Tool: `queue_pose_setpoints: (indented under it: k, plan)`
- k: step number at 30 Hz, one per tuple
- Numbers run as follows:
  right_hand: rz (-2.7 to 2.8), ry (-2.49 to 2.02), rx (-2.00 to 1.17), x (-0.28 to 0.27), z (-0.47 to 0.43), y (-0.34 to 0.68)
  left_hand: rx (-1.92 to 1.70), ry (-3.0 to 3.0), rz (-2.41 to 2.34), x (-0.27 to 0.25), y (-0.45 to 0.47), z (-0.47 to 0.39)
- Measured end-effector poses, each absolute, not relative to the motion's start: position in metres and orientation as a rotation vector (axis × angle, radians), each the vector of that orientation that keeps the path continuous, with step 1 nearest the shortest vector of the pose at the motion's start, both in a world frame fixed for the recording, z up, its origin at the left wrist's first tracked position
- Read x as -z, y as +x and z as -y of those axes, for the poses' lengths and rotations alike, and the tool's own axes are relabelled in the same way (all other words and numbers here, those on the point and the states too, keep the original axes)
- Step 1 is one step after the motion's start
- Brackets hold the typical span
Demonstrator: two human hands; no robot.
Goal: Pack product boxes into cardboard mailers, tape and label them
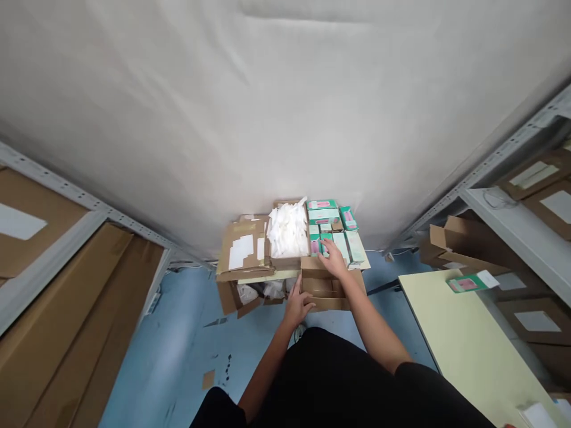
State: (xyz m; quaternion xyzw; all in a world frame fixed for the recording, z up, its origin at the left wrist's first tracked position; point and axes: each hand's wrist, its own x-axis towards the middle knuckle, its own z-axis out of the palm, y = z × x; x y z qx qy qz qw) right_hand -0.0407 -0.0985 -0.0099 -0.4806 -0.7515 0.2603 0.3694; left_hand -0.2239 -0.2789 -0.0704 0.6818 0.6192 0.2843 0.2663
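An open cardboard box point(328, 303) stands right in front of my body, with its flaps folded out. My left hand point(296, 306) holds the box by its left side, with the fingers along the edge. Over the far side of the box reaches my right hand point(333, 260), its fingers apart at the small green-and-white boxes point(339, 245). Whether the fingertips touch one of them is hard to tell. More green boxes with pink pictures point(323, 215) are packed behind. Left of these, a carton point(285, 261) is heaped with white packets point(289, 229).
A flat taped carton point(245, 244) with white labels lies at the left of the table. Below it sits an open carton point(228, 297) with plastic bags. Shelves with cartons point(75, 297) flank both sides. One green box point(466, 284) lies on the pale right table point(473, 339).
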Motion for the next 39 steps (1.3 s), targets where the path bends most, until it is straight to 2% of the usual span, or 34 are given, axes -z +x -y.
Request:
queue_pose_setpoints:
  k: [7,19,27,34,39]
  plan:
    - [2.185,-1.339,-0.727,0.015,0.057,-0.136,-0.836,1.726,-1.858,0.060,-0.286,0.285]
    - [2.425,-1.858,-0.698,0.011,0.045,-0.243,-0.788,1.578,-1.908,0.065,-0.280,0.268]
    - [2.262,-1.859,-0.789,0.015,0.051,-0.245,-0.834,1.600,-1.869,0.067,-0.284,0.266]
    - [1.993,-1.596,-0.694,-0.010,0.047,-0.212,-0.816,1.679,-1.882,0.069,-0.285,0.270]
    - [2.079,-1.368,-0.668,-0.017,0.071,-0.151,-0.830,1.660,-1.868,0.071,-0.289,0.272]
